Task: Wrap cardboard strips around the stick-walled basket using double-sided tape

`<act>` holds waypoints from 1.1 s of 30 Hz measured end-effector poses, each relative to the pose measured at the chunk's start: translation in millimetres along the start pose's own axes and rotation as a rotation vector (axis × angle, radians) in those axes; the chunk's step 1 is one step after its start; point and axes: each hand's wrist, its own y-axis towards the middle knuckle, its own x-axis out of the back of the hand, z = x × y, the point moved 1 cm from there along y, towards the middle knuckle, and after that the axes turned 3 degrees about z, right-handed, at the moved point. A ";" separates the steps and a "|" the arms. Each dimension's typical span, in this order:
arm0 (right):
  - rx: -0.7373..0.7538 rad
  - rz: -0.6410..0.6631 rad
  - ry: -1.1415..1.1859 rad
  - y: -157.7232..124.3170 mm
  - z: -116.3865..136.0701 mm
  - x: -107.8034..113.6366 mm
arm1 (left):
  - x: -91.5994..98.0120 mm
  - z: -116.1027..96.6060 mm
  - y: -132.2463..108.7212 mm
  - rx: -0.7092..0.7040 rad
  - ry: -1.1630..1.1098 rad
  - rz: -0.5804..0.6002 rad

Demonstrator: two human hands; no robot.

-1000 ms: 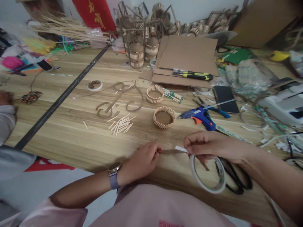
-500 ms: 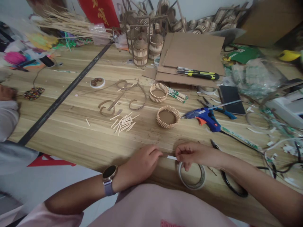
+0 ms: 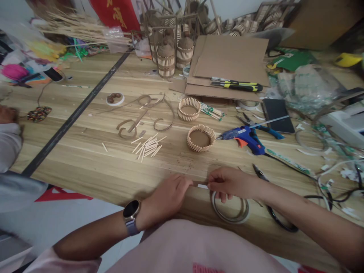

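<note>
Grips a short tape strip (image 3: 202,186) at both ends, low over the near edge of the worktop (image 3: 93,167). Pinches its left end in the closed fingertips of the left hand (image 3: 170,195), with a watch (image 3: 131,209) on that wrist. Pinches its white right end between thumb and forefinger of the right hand (image 3: 230,182), other fingers curled down over the tape roll (image 3: 231,221). Finds that roll lying flat on the worktop directly under the right hand, its far rim covered by the fingers. Notes black scissors (image 3: 280,223) just right of the roll, partly hidden by the right forearm.

Records beyond the hands, well apart: a stick-walled ring (image 3: 201,138); a second ring (image 3: 189,109) behind it; a blue glue gun (image 3: 246,137) to the right, nozzle toward the first ring; loose sticks (image 3: 148,146) to the left. Lists farther back cardboard sheets (image 3: 230,62) bearing two yellow-black knives (image 3: 236,86), and a dark phone (image 3: 274,110) beside them. Notes another person's sleeve (image 3: 10,146) at the far left edge.
</note>
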 end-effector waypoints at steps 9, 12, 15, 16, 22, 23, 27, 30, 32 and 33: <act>0.006 0.008 -0.091 4.6 0.4 1.4 | 2.8 1.8 4.6 0.073 -0.066 0.007; -0.001 0.001 -0.112 5.2 3.6 2.6 | 4.8 0.7 5.3 0.011 0.000 0.018; -0.010 -0.012 -0.147 4.6 8.3 4.1 | 4.6 0.8 5.4 -0.058 0.061 0.022; -0.014 -0.013 -0.161 4.4 9.8 4.4 | 4.0 1.1 5.3 -0.079 0.076 0.020; -0.037 -0.014 -0.237 5.5 15.6 3.6 | -2.0 2.8 4.2 -0.150 0.134 -0.003; -0.043 -0.017 -0.250 6.0 16.3 3.4 | -2.6 2.7 4.2 -0.158 0.142 -0.008; -0.058 -0.026 -0.299 7.6 18.8 3.2 | -3.4 2.1 4.4 -0.165 0.156 -0.019; -0.061 -0.029 -0.331 7.9 20.2 3.0 | -3.5 2.2 4.4 -0.163 0.161 -0.016; -0.063 -0.034 -0.359 7.9 21.0 2.8 | -3.7 2.3 4.2 -0.166 0.167 -0.023; -0.065 -0.037 -0.376 7.8 21.5 2.7 | -4.0 2.4 4.2 -0.167 0.172 -0.028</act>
